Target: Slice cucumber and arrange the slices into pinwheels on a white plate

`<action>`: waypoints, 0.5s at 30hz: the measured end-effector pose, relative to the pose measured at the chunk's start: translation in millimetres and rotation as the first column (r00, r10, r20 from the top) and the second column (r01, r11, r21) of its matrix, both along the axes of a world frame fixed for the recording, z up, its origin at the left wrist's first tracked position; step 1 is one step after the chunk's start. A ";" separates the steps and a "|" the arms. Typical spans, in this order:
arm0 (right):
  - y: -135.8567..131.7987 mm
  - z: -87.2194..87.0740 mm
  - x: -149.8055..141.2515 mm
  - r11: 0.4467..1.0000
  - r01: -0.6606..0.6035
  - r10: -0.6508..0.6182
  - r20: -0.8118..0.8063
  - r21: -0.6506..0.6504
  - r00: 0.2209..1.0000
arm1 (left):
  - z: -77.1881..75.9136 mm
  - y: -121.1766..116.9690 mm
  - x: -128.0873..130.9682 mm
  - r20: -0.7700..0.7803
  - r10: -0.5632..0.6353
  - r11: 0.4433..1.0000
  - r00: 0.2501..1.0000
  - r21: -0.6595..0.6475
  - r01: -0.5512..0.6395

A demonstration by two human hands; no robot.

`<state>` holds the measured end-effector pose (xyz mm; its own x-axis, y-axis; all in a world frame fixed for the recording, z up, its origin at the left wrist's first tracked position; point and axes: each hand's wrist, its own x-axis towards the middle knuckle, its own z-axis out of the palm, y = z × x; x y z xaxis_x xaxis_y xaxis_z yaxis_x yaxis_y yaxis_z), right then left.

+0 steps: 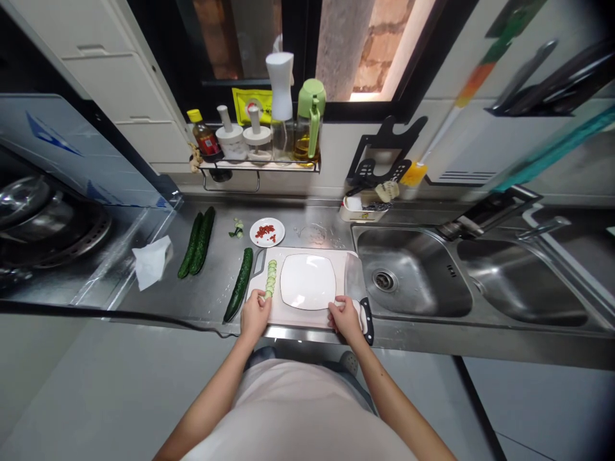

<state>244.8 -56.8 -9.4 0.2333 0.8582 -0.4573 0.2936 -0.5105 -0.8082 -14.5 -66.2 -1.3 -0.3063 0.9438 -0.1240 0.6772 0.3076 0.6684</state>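
Observation:
A white, rounded-square plate (308,282) lies on the pale cutting board (273,317). To its left, a row of overlapping cucumber slices (271,275) runs up the board. My left hand (255,314) is closed, thumb and fingertips pinching at the near end of that row. At the plate's near right corner, my right hand (344,315) has its fingers closed on the rim. A kitchen knife (367,320) with a black riveted handle lies along the board's right edge, its blade pointing away from me. One whole cucumber (239,284) rests just left of the board.
Two more cucumbers (197,242) and a crumpled white tissue (152,261) lie further left. Behind the board sit a small plate of chopped red pieces (267,232) and cucumber scraps (237,228). A double sink (413,272) is on the right; a condiment rack (259,165) hangs behind.

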 end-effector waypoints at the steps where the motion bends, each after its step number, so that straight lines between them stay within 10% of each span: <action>1: -0.4 0.7 0.5 1.000 -0.007 0.007 0.031 0.009 0.999 | 1.2 2.4 -3.4 -0.069 -0.005 1.000 0.998 -0.010 0.005; 7: -3.7 9.1 4.7 0.991 -0.094 0.064 0.279 0.096 0.958 | 2.5 11.8 -4.9 -0.273 -0.079 0.992 0.959 -0.120 0.048; 15: -11.7 17.8 9.6 0.980 -0.091 0.032 0.312 0.176 0.950 | -3.5 14.4 -1.9 -0.157 -0.024 0.999 0.987 -0.040 0.018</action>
<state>254.4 -68.5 8.4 0.2806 0.9380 -0.2035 0.5675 -0.3331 -0.7530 -16.3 -51.9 -4.8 -0.3048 0.9459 -0.1115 0.7797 0.3151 0.5411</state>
